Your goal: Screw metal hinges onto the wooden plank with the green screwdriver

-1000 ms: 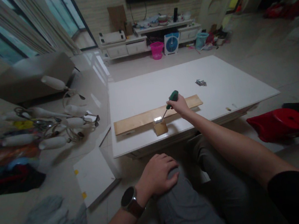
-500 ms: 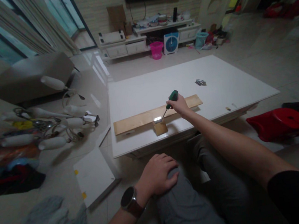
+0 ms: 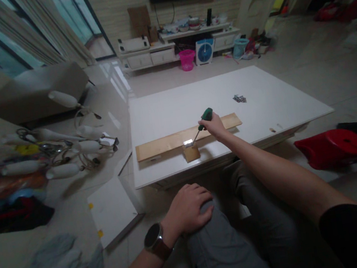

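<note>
My right hand is closed round the green handle of a screwdriver. The screwdriver slants down to the left, its tip at a shiny metal hinge. That hinge lies where a long wooden board meets a small wooden block; whether the tip sits in a screw is too small to tell. Flat on my knee rests my left hand, fingers stretched out and holding nothing. Board and block lie near the front edge of the white table.
A small pile of metal hinges or brackets lies at the table's right. Tiny pieces are near its front edge. A red stool lies to the right; a white panel and a lamp with several arms are on the left.
</note>
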Tool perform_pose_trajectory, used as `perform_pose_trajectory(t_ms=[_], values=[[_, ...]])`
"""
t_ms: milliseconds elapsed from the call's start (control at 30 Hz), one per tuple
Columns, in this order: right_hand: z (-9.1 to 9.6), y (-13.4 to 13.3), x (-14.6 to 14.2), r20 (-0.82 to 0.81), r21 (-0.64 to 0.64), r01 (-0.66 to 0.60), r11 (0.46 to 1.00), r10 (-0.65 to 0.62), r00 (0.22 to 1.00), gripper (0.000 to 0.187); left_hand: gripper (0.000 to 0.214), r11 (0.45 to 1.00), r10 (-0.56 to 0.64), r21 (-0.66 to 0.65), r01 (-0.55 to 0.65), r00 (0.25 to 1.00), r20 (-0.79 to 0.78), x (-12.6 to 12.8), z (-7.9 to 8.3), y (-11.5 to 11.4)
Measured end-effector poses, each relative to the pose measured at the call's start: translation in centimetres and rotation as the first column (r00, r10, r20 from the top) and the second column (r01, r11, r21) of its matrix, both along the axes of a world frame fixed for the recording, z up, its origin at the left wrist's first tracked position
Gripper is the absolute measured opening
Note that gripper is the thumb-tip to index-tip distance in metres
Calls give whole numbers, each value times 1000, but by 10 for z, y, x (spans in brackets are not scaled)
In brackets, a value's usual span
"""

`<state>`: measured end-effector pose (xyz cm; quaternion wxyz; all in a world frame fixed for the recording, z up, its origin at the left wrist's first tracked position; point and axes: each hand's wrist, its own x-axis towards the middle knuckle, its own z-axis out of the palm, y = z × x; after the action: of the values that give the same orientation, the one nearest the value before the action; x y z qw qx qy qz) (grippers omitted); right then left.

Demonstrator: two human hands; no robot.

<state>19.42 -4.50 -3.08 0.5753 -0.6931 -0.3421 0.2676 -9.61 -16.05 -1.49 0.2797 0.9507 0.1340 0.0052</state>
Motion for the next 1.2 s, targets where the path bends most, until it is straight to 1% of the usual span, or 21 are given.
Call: perform_pose_trajectory(t_ms=[333, 567, 900, 1200], values=[[0, -1, -1, -7, 8, -1, 1000, 1, 1000, 30, 28, 1000, -2, -3, 2, 1000, 0, 0, 0, 0], [2, -1, -2, -18, 13, -1, 1000, 1, 1000, 29, 28, 1000, 3, -28, -3, 1000, -2, 0, 0, 0], [2, 0, -2, -16, 9, -3, 1000, 3, 1000, 30, 29, 1000, 8, -12, -8, 1000, 7, 0, -1, -1], [3, -1, -2, -12, 2, -5, 1000, 5, 1000, 28, 29, 999, 3, -35, -4, 1000, -10, 1, 1, 0]])
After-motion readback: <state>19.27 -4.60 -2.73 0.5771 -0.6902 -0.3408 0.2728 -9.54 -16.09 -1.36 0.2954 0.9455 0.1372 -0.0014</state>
